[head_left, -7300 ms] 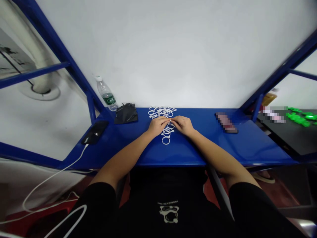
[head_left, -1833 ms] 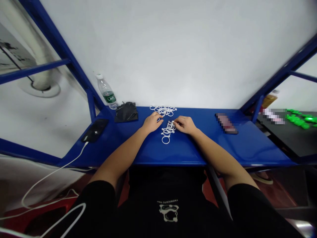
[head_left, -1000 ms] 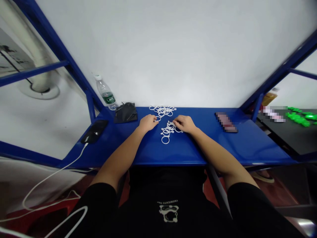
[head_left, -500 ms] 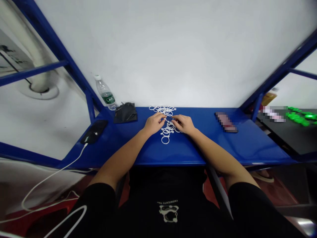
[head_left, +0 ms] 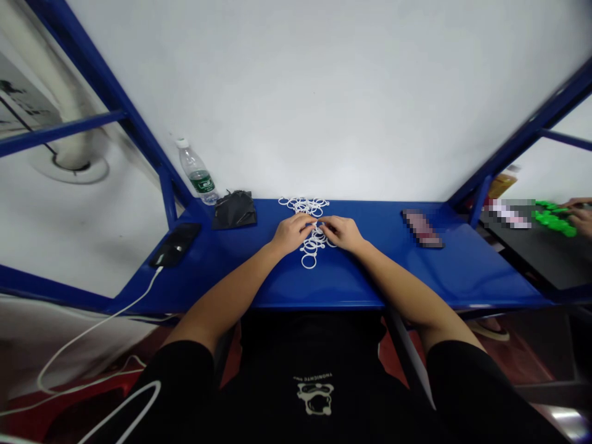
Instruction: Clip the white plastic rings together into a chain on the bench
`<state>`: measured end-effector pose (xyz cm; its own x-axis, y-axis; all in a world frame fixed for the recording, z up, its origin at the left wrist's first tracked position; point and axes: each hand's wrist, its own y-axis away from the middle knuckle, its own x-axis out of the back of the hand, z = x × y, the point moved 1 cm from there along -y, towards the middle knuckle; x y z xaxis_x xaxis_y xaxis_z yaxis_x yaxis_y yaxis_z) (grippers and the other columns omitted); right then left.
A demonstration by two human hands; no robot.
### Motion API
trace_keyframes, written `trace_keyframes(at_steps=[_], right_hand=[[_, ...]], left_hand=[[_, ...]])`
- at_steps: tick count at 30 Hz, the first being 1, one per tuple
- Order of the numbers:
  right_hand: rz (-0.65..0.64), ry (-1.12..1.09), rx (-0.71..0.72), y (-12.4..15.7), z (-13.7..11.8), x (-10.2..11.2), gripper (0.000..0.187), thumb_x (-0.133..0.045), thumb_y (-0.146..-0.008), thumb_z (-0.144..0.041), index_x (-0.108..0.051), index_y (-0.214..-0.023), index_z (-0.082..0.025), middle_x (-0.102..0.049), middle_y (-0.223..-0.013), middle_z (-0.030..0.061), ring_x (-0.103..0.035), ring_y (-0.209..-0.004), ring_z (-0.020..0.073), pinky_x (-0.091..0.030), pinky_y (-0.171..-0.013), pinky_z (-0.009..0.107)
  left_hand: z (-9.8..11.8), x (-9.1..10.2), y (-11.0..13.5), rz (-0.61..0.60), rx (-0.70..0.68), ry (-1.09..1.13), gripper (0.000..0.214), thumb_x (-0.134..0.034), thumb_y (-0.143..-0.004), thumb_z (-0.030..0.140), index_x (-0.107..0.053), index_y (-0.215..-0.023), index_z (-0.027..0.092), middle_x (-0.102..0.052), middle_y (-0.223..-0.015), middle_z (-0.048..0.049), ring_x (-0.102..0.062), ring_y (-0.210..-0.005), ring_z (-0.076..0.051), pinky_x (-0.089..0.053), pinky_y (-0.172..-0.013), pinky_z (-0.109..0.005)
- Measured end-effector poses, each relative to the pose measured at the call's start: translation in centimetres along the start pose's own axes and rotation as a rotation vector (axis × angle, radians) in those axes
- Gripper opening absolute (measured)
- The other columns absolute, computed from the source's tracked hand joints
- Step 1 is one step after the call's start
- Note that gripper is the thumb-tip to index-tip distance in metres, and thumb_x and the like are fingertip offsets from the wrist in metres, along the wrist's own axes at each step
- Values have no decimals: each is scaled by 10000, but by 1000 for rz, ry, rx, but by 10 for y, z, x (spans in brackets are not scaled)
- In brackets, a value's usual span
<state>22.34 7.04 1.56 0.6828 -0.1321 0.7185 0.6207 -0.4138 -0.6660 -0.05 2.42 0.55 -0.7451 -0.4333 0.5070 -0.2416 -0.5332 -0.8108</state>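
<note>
My left hand and my right hand meet over the middle of the blue table, fingertips almost touching. Both are closed in a pinch on a small white ring, mostly hidden by the fingers. Below them lies a cluster of white plastic rings, some of which seem linked by small knobs. One ring sticks out at the near end. Behind my fingers, against the wall, is another heap of white rings.
On the left are a water bottle, a crumpled black bag and a black phone on a white cable. A blurred-out phone lies right. Further right, a co-worker's hand is at green pieces.
My hands have come closer together, the left shifting slightly right, and the white ring between them is now more covered. At far right a co-worker's hand has appeared over the green pieces.
</note>
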Motion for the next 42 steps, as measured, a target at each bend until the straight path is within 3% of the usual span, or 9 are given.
trace_keyframes(at_steps=[8,13,16,24,30,42], right_hand=[[-30,-22,84,-2,-4,-1,310,-554,-1088,-409,-753,-1163,-184,-784,-880,74,-695,-722,170,-505,-676,286],[-17,-27,95,-1,-3,-4,295,-557,-1095,-398,-760,-1121,-187,-784,-882,83,-707,-750,178,-517,-689,292],[-15,-12,97,-1,-4,-3,283,-545,-1100,-377,-762,-1113,-196,-787,-889,84,-709,-758,181,-527,-701,298],[-37,-11,90,-1,-5,-1,275,-520,-1096,-358,-745,-1103,-201,-782,-875,65,-698,-737,169,-512,-693,287],[-63,-26,41,1,-4,-2,273,-511,-1080,-361,-734,-1078,-204,-775,-876,70,-695,-736,177,-506,-688,294],[-87,-85,-23,0,-4,-1,259,-514,-1054,-343,-732,-1060,-204,-787,-916,79,-705,-753,188,-525,-713,308]], left_hand=[[3,0,-1,-24,-3,29,101,-687,-1025,258,-760,-1067,202,-779,-1017,-51,-734,-834,-132,-597,-804,-259],[0,1,1,-56,120,48,141,-727,-1004,308,-769,-1085,200,-778,-1022,-44,-689,-726,-110,-578,-742,-251],[-2,2,0,-122,149,61,151,-719,-1011,340,-789,-1037,209,-780,-1000,-43,-703,-769,-127,-580,-755,-263],[-1,2,0,-147,119,59,210,-692,-1027,382,-813,-962,223,-784,-944,-43,-730,-850,-156,-586,-794,-287],[0,0,0,-141,55,36,244,-632,-1061,377,-823,-1038,227,-808,-1015,-55,-761,-922,-168,-607,-850,-304],[2,-2,0,-138,36,-34,187,-657,-1043,323,-795,-1007,202,-800,-995,-60,-756,-906,-163,-593,-804,-284]])
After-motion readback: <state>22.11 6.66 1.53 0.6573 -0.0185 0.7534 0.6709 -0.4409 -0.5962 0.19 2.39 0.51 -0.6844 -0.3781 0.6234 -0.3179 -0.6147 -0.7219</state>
